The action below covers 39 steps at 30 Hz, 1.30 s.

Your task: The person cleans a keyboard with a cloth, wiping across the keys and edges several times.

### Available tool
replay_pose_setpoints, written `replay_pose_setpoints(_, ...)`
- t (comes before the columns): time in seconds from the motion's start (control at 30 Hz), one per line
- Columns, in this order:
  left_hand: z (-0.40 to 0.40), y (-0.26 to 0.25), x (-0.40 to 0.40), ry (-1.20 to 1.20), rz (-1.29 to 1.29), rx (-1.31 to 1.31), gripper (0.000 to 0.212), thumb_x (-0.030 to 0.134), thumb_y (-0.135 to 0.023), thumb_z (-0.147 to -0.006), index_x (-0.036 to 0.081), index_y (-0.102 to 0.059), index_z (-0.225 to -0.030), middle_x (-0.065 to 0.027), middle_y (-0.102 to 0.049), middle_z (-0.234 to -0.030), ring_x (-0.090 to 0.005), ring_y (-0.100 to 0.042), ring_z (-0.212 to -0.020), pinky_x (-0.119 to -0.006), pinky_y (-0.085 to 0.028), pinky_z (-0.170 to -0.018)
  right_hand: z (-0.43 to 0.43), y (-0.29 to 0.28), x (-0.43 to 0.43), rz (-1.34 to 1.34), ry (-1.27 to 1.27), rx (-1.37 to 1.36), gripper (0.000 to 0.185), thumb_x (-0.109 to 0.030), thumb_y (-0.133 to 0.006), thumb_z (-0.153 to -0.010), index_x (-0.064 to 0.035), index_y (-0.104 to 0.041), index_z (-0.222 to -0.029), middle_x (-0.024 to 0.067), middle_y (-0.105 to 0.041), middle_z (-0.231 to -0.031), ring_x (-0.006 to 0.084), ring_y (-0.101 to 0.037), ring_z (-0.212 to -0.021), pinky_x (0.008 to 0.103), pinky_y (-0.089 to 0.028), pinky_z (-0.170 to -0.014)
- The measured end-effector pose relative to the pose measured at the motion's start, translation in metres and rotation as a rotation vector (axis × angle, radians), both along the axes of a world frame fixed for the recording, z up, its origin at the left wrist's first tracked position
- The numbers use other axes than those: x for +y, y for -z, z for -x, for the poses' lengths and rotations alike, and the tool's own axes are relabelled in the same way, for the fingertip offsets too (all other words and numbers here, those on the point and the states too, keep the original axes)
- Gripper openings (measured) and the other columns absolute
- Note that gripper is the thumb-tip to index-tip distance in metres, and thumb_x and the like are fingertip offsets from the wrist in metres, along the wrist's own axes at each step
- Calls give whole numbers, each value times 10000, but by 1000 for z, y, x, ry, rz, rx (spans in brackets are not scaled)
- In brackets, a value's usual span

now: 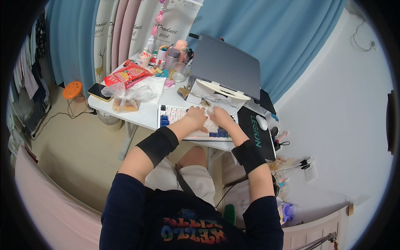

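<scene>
My left hand (pixel 197 117) and my right hand (pixel 221 117) are close together over a white-and-blue mechanical keyboard (pixel 173 113) with lit keys. Between them, a soft, whitish, crumpled piece of material (pixel 212 125) lies over the middle keys. Both hands hold its edges, the left with its thumb stretched toward the keyboard's front edge, the right with fingers bent at the back. What the material is made of cannot be told. It hides the keys beneath. Black bands wrap both forearms.
Behind the keyboard, a large grey laptop (pixel 225 62) stands on a cream stand (pixel 218 89). To the right, a white mouse (pixel 261 122) rests on a black mouse pad (pixel 265 147). Leftward are a knotted plastic bag with food (pixel 125 104), a phone (pixel 99 91), a red snack packet (pixel 128 75) and a clear cup (pixel 178 73).
</scene>
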State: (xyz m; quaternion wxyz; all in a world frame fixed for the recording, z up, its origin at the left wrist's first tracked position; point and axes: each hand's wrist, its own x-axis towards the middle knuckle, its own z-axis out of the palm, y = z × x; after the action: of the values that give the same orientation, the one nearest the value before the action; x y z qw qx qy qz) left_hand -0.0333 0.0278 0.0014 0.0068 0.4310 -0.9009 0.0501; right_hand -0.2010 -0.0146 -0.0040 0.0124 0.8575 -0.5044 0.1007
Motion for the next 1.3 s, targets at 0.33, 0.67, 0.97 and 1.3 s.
replay_pose_setpoints(0.33, -1, -2, 0, -11, -28, -1, 666, 638, -542, -685, 173, -544, -1162, -107, -493, -1098, -258, -493, -1027, -360, -411, -816, 3, 1, -5, -39, -14, 50, 272, -142, -620, -667, 52, -566, -850, 241, -591, -821, 382, -573, -799, 426, -461, -708)
replay_pose_setpoints(0.67, -5, 3, 2, -8, -10, 57, 659, 634, -559, -672, 189, -548, -1159, -108, -497, -1091, -256, -483, -1036, -374, -404, -817, -4, 5, -2, -13, -7, 107, 257, -169, -616, -674, 40, -549, -808, 226, -585, -794, 387, -565, -774, 428, -458, -695)
replay_pose_setpoints(0.97, -5, 4, -1, -4, 5, 60, 640, 618, -565, -673, 183, -557, -1143, -103, -500, -1060, -255, -484, -1021, -356, -399, -817, 14, -18, 7, 121, 89, -234, 387, -232, -597, -725, 77, -530, -947, 275, -578, -838, 411, -559, -809, 417, -452, -703)
replay_pose_setpoints(1.3, -7, 9, -1, 11, 45, 91, 663, 630, -562, -665, 182, -550, -1154, -104, -492, -1063, -254, -484, -1016, -362, -398, -814, 4, -5, 8, -110, 91, -105, 359, -216, -647, -651, 64, -581, -866, 266, -588, -843, 386, -579, -815, 399, -465, -735)
